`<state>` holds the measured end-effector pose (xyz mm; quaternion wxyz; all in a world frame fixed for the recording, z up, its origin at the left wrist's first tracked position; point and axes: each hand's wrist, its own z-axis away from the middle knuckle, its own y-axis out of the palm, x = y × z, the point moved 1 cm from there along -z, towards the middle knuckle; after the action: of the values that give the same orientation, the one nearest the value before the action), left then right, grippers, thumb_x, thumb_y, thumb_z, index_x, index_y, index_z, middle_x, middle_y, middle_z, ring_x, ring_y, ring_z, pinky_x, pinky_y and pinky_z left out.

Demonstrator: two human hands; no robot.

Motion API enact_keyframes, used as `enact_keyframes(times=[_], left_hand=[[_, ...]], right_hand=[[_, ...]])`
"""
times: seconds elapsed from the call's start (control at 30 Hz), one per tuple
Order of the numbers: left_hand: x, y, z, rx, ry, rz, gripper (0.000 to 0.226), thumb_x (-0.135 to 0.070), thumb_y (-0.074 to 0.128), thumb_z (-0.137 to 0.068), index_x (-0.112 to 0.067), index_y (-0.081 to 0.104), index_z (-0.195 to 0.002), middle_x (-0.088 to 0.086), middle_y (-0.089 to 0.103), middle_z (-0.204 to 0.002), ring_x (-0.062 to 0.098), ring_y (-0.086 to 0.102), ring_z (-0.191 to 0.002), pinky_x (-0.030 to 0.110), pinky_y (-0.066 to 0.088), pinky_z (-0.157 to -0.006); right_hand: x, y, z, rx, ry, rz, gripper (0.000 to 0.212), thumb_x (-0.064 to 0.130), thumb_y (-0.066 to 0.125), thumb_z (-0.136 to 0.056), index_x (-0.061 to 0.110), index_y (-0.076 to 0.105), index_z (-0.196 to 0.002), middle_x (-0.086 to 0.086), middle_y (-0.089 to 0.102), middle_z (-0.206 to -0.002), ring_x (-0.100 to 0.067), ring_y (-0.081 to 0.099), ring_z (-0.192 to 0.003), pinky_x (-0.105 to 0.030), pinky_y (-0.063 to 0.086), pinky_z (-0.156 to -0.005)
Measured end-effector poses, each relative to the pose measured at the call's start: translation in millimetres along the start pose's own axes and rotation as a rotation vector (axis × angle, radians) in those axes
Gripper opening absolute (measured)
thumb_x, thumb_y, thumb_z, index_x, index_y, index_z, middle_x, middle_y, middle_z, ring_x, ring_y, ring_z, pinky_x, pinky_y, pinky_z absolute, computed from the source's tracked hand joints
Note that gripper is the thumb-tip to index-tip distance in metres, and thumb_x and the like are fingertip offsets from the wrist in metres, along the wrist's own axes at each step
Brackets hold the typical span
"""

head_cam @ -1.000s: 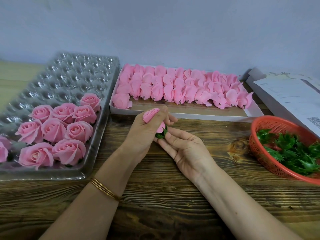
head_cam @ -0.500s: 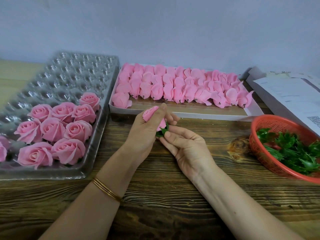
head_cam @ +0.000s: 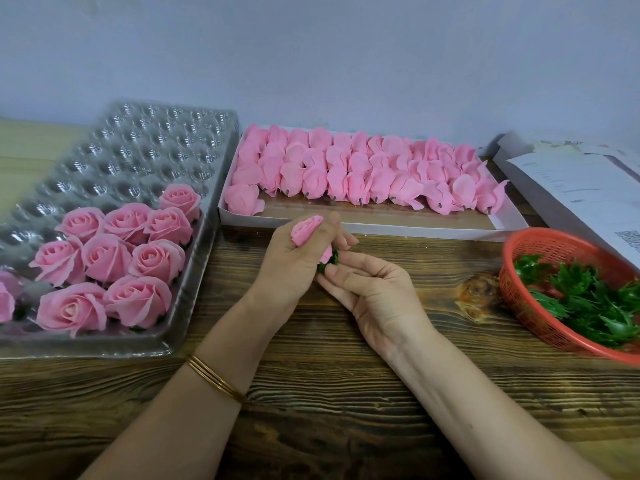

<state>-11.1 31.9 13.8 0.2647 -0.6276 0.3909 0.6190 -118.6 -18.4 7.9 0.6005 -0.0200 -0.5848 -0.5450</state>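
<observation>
Right hand (head_cam: 377,292) fingers curled closer | pinching green calyx (head_cam: 334,257) | left hand (head_cam: 291,265) grips pink bud (head_cam: 306,230)

Plain pale bluish wall (head_cam: 346,57) behind dark-grained wooden table (head_cam: 346,393); soft even light.
</observation>
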Motion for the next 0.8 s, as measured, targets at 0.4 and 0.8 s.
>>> enact_keyframes(times=[0.4,0.8], left_hand=[[2.6,-1.6,0.4,0.031,0.057,-0.133,0.034,-0.021,0.055,-0.100,-0.011,0.066,-0.070,0.008,0.073,-0.086,0.010,0.066,-0.082,0.021,0.052,-0.080],[4.1,3.0,1.9,0.062,0.113,-0.176,0.034,-0.020,0.054,-0.100,-0.009,0.066,-0.071,0.009,0.073,-0.088,0.010,0.067,-0.084,0.019,0.051,-0.081]], right_hand=[[-3.6,-0.7,-1.1,-0.045,-0.079,0.109,0.019,-0.019,0.063,-0.080,-0.005,0.070,-0.091,-0.021,0.073,-0.090,-0.027,0.074,-0.088,-0.028,0.061,-0.071],[0.4,-4.5,-2.9,-0.069,-0.017,0.071,0.026,-0.017,0.063,-0.079,-0.017,0.065,-0.106,-0.025,0.071,-0.105,-0.028,0.073,-0.093,-0.033,0.062,-0.078]])
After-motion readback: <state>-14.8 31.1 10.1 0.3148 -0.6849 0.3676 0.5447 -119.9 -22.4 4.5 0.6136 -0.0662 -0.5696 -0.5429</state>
